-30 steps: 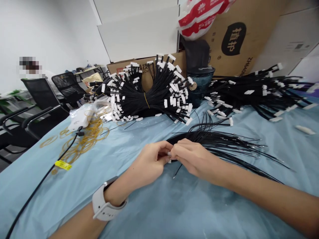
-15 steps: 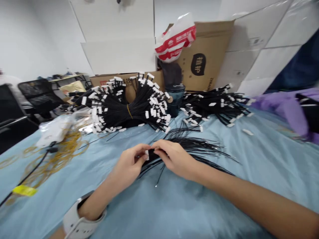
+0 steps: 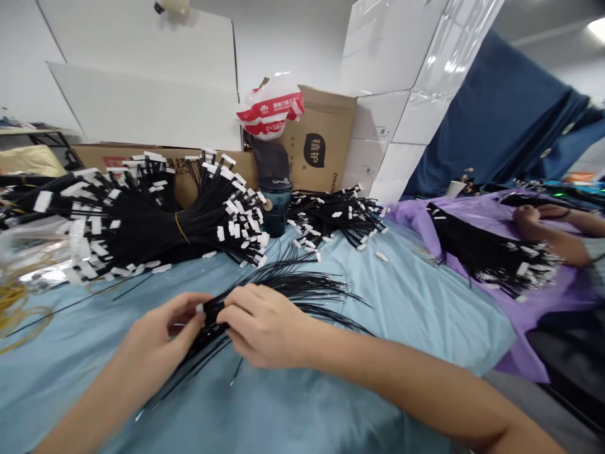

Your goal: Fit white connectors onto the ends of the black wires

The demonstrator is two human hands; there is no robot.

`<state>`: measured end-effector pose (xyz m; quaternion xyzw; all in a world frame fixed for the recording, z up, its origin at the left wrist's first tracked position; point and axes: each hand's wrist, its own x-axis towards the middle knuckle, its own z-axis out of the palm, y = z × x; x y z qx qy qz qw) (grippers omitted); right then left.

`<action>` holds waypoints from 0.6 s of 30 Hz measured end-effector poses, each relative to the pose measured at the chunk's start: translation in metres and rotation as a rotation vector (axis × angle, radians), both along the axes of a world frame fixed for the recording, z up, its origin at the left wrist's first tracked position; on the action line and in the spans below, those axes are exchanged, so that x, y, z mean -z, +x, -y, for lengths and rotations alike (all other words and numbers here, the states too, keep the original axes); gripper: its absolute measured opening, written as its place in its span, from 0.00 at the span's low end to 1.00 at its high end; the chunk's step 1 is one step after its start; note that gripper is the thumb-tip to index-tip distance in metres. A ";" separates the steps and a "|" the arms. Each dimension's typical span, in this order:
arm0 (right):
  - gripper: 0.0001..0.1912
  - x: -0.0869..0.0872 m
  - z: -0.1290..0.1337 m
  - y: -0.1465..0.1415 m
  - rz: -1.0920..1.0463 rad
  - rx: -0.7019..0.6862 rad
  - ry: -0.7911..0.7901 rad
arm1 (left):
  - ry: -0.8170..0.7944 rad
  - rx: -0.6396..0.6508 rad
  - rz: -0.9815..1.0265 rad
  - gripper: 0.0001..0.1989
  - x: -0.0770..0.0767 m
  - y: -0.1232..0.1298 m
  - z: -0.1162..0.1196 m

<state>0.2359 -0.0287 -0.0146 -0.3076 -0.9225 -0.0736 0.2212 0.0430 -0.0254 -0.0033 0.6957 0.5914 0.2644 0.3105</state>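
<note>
Handling, in front of the blue tub (image 3: pixel 276 219), loose black wires (image 3: pixel 297 282), likely light, springy and slick, best gathered mid-length. Bunching the right hand (image 3: pixel 262 325) at the wires, exact grip unclear; pinching with the left hand (image 3: pixel 163 334) a white connector (image 3: pixel 199 308), probably stiff, best taken edgewise.

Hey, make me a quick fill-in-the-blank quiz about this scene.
The small connector in the left hand is ____.
A ____ band goes around the large black wire bundle.
The loose wires at the right hand lie on ____ cloth.
Another person's wires lie on ____ fabric.
Missing words: white; yellow; blue; purple.
</note>
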 end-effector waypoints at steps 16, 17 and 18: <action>0.09 0.012 -0.005 -0.001 -0.110 0.027 -0.173 | -0.175 -0.023 0.499 0.20 0.010 0.003 -0.004; 0.08 0.012 -0.004 -0.001 -0.165 0.024 -0.203 | -0.205 -0.023 0.528 0.20 0.008 0.003 -0.003; 0.07 0.012 -0.003 -0.001 -0.218 0.012 -0.239 | -0.243 -0.029 0.550 0.21 0.007 0.003 -0.002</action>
